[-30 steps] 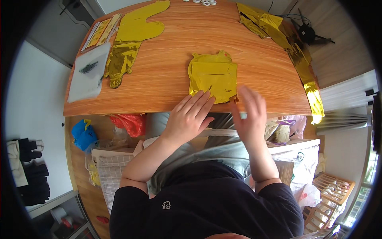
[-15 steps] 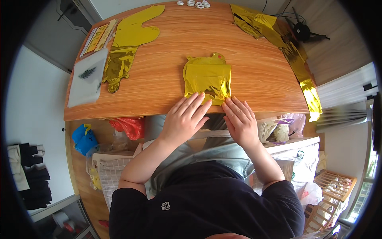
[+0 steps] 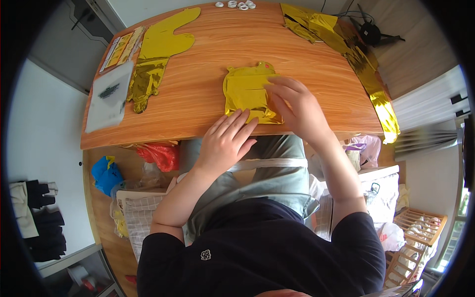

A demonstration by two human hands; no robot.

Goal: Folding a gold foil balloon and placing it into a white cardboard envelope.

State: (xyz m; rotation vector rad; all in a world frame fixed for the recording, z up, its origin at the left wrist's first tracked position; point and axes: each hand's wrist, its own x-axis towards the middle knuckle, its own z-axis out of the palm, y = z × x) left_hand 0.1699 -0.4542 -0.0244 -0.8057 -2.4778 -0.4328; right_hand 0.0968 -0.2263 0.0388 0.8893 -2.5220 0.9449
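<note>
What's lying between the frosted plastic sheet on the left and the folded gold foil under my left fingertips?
The head view shows the crinkled near end of the flat gold foil balloon, then bare wooden tabletop.

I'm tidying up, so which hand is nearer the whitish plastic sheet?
Left. Your left hand is right of the plastic sheet, at the folded gold foil's near edge; your right hand is farther right, over the foil's right side.
</note>
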